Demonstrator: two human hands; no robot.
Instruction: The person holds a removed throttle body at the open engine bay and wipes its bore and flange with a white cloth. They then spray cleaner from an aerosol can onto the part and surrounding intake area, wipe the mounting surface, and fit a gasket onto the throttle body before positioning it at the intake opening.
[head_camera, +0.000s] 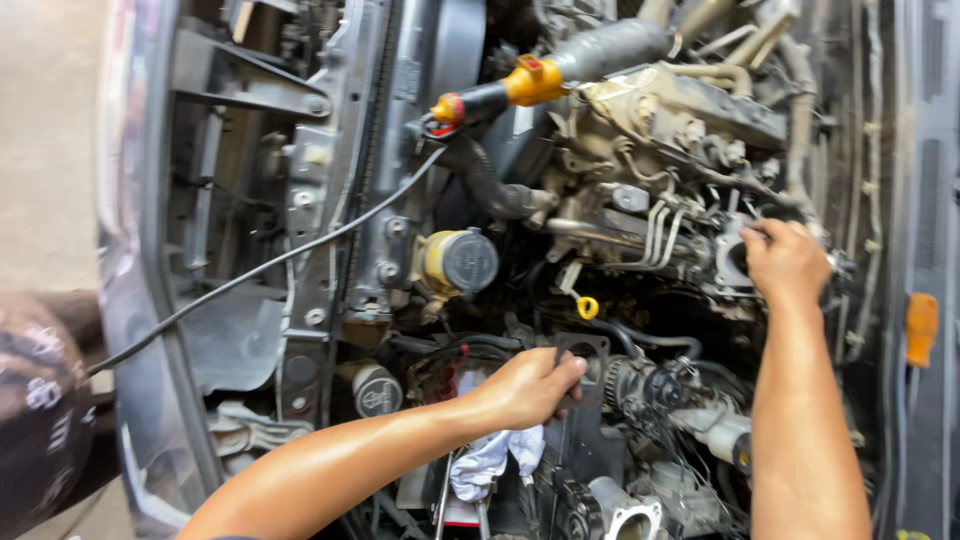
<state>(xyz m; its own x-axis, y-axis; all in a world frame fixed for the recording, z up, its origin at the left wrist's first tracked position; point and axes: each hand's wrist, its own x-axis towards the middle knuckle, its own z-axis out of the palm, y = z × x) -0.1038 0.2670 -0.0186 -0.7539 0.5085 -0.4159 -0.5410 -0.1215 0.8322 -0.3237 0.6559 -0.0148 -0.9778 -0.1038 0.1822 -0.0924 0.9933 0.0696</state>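
The left hand (525, 388) grips a dark gasket plate (585, 352) above a white rag (490, 462); the right hand (785, 262) pinches at the round engine port (735, 262) — best kept flat, level, clean while carried across.

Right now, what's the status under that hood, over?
Left hand gripping a dark bracket, white rag below it. Right hand on the engine's round port. Yellow dipstick loop and hoses between the hands.

Left hand (525, 388) grips black bracket (580, 400) over white rag (490, 460); right hand (785, 262) on engine (660, 130).
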